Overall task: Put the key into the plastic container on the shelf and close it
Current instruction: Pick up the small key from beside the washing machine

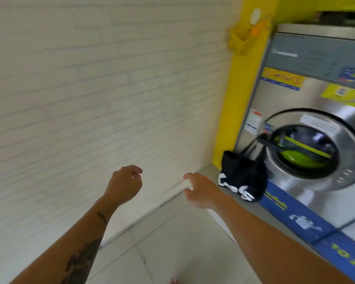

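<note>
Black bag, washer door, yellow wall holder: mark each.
black bag (242, 177), head view, on the cloth body above the white lettering.
washer door (307, 154), head view, on the round glass.
yellow wall holder (241, 41), head view, on its front face.

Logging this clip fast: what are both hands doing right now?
Left hand: loosely curled; whether it holds anything cannot be told.
Right hand: open, empty.
</note>
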A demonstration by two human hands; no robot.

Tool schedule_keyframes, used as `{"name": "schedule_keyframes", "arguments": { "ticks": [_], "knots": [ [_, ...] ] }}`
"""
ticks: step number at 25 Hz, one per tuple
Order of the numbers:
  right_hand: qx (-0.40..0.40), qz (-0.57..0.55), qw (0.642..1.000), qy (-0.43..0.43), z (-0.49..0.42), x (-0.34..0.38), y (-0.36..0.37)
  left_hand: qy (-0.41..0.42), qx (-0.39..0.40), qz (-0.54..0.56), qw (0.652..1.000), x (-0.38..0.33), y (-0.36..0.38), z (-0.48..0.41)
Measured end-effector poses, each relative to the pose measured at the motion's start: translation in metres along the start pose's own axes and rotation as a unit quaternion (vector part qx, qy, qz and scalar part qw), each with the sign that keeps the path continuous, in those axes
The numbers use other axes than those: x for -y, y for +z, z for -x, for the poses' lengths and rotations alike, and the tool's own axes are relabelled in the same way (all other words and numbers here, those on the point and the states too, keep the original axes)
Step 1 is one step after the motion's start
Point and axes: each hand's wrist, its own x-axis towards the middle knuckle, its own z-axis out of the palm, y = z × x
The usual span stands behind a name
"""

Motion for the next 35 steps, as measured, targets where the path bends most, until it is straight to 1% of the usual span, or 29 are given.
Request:
{"name": "schedule_keyframes", "arguments": {
  "ticks": [3,5,8,11,13,16,18,20,24,26,28,30,32,35],
  "knots": [
    [-0.036,0.032,0.996,0.071,0.001,-0.065,-0.026,0.065,0.065,-0.054,0.994,-0.058,0.069,-0.04],
    [-0.063,0.045,0.989,0.126,0.009,-0.105,-0.046,0.112,0.117,-0.07,0.984,-0.099,0.114,-0.059],
    [-0.097,0.023,0.971,0.218,0.034,-0.163,-0.074,0.188,0.201,-0.096,0.956,-0.156,0.184,-0.076],
    [-0.123,-0.013,0.946,0.3,0.069,-0.216,-0.091,0.264,0.262,-0.105,0.922,-0.206,0.242,-0.071],
    [-0.135,-0.022,0.929,0.343,0.091,-0.251,-0.099,0.289,0.302,-0.102,0.903,-0.24,0.278,-0.06],
    [-0.127,-0.026,0.919,0.371,0.113,-0.302,-0.104,0.298,0.338,-0.112,0.886,-0.275,0.325,-0.044],
    [-0.111,-0.028,0.922,0.37,0.12,-0.339,-0.109,0.305,0.343,-0.126,0.879,-0.292,0.358,-0.033],
    [-0.095,-0.034,0.929,0.356,0.119,-0.374,-0.113,0.294,0.343,-0.139,0.881,-0.302,0.387,-0.022],
    [-0.032,-0.049,0.937,0.344,0.093,-0.445,-0.095,0.249,0.36,-0.184,0.88,-0.299,0.454,-0.015],
    [-0.01,-0.059,0.937,0.344,0.074,-0.483,-0.072,0.211,0.383,-0.188,0.879,-0.287,0.495,-0.017],
    [0.007,-0.072,0.934,0.35,0.052,-0.53,-0.035,0.186,0.408,-0.201,0.871,-0.268,0.555,-0.023],
    [0.008,-0.077,0.931,0.356,0.033,-0.572,0.004,0.178,0.429,-0.214,0.859,-0.249,0.615,-0.03],
    [0.008,-0.07,0.93,0.36,0.01,-0.622,0.056,0.179,0.446,-0.222,0.849,-0.222,0.691,-0.037],
    [0.0,-0.054,0.927,0.371,-0.02,-0.688,0.132,0.213,0.445,-0.224,0.84,-0.175,0.796,-0.044]
  ]
}}
